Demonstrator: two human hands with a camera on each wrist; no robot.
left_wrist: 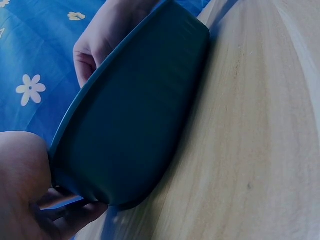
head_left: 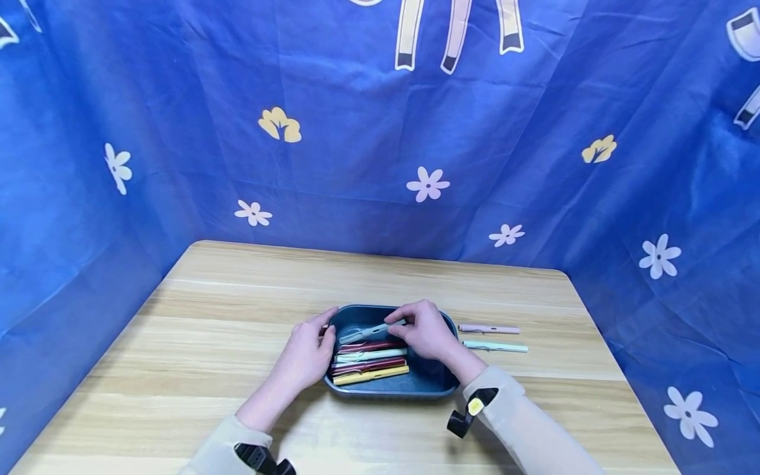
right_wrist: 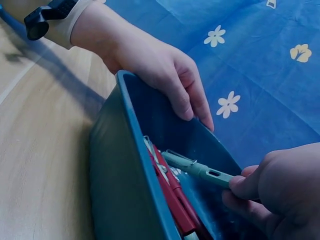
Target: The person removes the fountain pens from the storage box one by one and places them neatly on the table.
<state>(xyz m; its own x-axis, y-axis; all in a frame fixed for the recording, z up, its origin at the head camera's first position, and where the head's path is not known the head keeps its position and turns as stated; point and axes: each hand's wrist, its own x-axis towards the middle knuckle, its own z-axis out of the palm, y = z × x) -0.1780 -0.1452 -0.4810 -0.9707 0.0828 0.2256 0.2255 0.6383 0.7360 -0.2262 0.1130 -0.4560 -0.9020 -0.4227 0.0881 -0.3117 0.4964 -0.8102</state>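
Observation:
A dark teal plastic bin (head_left: 392,394) stands on the table. My left hand (head_left: 305,349) grips its left end, with the thumb at the rim and fingers against the outer wall (left_wrist: 125,115). Inside the bin, my right hand (head_left: 424,330) pinches one end of a pale blue-green pen (right_wrist: 200,171). That pen slants down to the left, its clip end close to the pens lying there; whether they touch I cannot tell. Side by side in the bin's left half lie a yellow pen (head_left: 371,375), a pale mint pen (head_left: 371,355) and dark red pens (head_left: 371,346).
Right of the bin, a lilac pen (head_left: 489,329) and another mint pen (head_left: 495,346) lie on the wooden table (head_left: 237,290). Blue patterned cloth (head_left: 356,145) hangs behind the table and at both sides. Each wrist carries a small black camera (head_left: 460,422).

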